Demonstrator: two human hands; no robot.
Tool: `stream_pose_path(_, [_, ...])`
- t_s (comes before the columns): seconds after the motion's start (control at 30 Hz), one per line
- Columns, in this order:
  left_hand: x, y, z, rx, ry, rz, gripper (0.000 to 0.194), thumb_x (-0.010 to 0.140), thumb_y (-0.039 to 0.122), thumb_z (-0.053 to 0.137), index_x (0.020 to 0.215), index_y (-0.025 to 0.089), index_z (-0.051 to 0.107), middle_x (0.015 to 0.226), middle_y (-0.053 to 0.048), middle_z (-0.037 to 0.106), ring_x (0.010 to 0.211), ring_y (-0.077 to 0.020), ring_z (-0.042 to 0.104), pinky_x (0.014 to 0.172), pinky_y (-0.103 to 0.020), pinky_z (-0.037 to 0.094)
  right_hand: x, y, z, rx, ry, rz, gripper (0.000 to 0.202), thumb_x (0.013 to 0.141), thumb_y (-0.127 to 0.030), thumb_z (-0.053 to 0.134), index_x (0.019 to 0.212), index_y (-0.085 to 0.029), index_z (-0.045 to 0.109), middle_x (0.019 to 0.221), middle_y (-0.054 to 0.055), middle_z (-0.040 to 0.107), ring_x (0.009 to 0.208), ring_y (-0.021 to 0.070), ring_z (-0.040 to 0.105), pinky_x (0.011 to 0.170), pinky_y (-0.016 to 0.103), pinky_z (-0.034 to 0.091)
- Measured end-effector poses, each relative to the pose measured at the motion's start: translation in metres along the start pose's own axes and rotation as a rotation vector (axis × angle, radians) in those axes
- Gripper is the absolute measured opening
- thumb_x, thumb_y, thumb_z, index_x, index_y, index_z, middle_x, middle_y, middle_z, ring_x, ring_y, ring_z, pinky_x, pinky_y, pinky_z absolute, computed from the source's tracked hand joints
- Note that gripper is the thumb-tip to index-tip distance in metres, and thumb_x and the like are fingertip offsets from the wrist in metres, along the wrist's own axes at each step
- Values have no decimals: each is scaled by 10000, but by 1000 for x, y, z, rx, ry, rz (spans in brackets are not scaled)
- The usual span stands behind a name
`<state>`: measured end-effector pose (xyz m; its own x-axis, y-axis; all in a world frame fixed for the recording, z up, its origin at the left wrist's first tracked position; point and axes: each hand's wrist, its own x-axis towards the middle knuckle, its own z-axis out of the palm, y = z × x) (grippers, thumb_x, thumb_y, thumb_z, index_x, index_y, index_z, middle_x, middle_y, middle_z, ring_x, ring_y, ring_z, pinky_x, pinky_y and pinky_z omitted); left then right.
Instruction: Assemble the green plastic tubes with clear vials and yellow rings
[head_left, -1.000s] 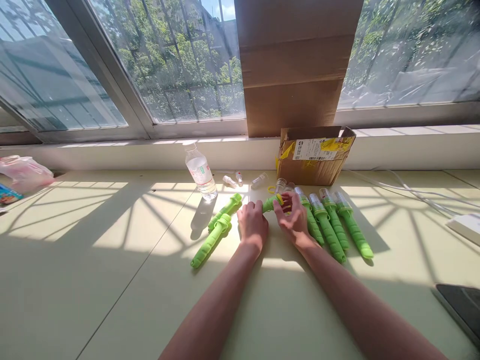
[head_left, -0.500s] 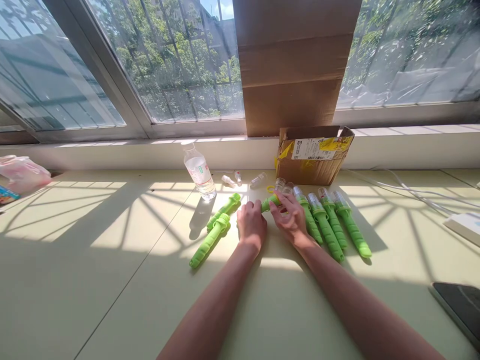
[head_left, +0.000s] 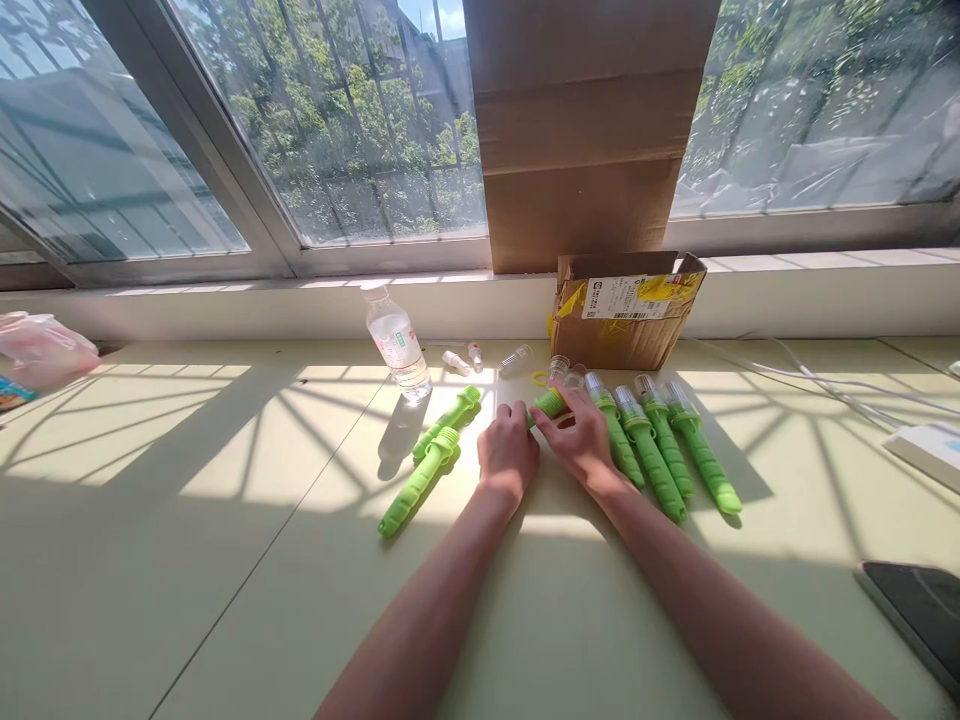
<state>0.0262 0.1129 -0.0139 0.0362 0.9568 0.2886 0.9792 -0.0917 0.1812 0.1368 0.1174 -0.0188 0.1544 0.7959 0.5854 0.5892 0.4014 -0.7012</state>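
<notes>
Between my two hands is a green plastic tube (head_left: 550,403) with a threaded end, lying crosswise over the table. My left hand (head_left: 508,445) is closed around its left part, so that end is hidden. My right hand (head_left: 579,430) grips the threaded end, thumb and fingers around it. To the left rest two similar green tubes (head_left: 420,482) with bare threaded ends. On the right, several green tubes (head_left: 651,460) with clear caps lie side by side. Just beyond my hands are loose clear caps (head_left: 559,369) and a yellow ring (head_left: 540,379).
A water bottle (head_left: 400,345) stands at the back left, near small white pieces (head_left: 455,362) and a clear cap (head_left: 515,361). An open cardboard box (head_left: 626,335) sits by the window sill. White cables (head_left: 817,378) and a phone (head_left: 915,610) are at right, a pink plastic bag (head_left: 49,350) far left.
My hands have come closer together on the green tube, the left shifting slightly right. The tube's threaded end now shows more plainly above my right fingers.
</notes>
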Motion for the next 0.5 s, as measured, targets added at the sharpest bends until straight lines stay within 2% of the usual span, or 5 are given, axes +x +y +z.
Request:
stream_pose_path(0.3, [-3, 1, -6, -184, 92, 115, 181, 863, 263, 467, 1041, 239, 495, 1065, -42, 549, 831, -167, 578, 539, -258, 375, 3, 2, 1, 41, 61, 73, 404, 775, -424, 575, 1084, -165, 605, 887, 77, 600, 537, 137, 538, 558, 325, 487])
stream_pose_path(0.5, [-5, -1, -7, -190, 134, 155, 183, 894, 275, 421, 1004, 249, 565, 1026, -32, 573, 907, -162, 549, 634, -240, 397, 3, 3, 0, 18, 68, 102, 426, 781, -444, 557, 1108, -173, 591, 918, 86, 606, 518, 132, 517, 601, 346, 486])
